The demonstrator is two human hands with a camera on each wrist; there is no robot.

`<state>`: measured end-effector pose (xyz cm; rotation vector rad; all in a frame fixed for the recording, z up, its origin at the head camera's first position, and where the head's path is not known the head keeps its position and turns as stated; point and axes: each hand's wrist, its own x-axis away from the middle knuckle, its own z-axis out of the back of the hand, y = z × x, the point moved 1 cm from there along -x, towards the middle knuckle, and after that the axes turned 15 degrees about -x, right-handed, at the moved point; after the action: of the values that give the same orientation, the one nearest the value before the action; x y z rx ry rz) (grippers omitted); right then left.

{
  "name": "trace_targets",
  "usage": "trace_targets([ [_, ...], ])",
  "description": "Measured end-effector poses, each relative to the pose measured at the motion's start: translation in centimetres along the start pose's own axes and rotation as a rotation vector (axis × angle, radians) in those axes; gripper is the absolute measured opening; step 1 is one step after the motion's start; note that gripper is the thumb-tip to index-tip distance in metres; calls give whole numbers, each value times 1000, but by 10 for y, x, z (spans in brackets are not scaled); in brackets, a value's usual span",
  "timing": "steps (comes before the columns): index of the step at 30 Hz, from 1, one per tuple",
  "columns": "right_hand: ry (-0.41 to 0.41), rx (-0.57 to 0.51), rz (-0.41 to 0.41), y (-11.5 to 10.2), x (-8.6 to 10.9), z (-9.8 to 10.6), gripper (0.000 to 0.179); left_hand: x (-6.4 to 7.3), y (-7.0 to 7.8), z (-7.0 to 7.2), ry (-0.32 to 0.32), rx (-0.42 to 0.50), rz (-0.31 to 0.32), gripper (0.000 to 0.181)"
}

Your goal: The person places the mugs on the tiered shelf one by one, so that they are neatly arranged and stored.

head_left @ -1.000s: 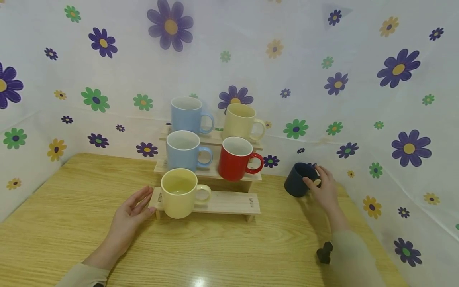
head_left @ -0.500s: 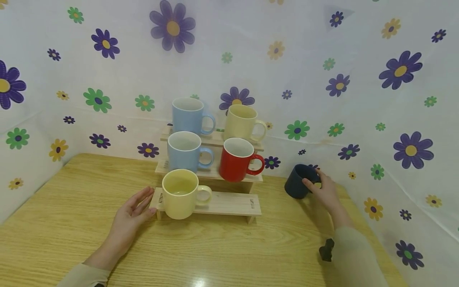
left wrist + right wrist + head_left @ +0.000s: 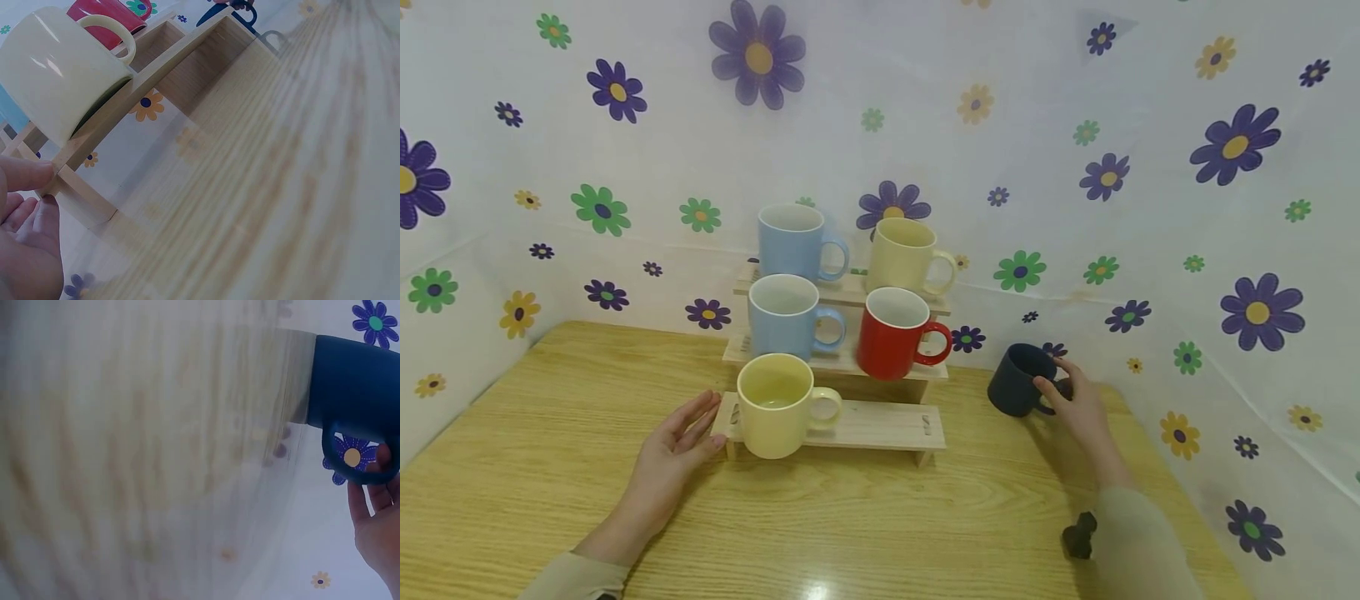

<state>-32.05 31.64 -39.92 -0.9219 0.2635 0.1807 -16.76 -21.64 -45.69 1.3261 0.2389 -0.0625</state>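
Observation:
Out on the right, my right hand pinches the handle of a navy mug. In the right wrist view, the fingers reach round the handle. My left hand holds the left end of the low front step of a wooden stepped rack; in the left wrist view the thumb and a finger lie on either side of the step's corner. A pale yellow mug stands on that step. Above it, a light blue mug and a red mug share the middle step.
On the top step stand another light blue mug and another pale yellow mug. The front step has bare wood right of its mug. A flower-printed cloth walls in the wooden table at the back and sides.
The navy mug has shifted slightly left with my right hand, and more of its handle shows. My left hand and the rack have stayed in place.

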Motion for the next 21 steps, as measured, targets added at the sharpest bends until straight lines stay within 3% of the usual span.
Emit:
trace_targets([
  [5,44,-40,-48,-6,6,-4,59,1,1,1,4,0,-2,67],
  [10,142,-138,-88,-7,10,-14,54,1,1,1,4,-17,-6,67],
  [21,379,-583,-248,-8,21,-42,54,1,1,0,5,-7,-3,67],
])
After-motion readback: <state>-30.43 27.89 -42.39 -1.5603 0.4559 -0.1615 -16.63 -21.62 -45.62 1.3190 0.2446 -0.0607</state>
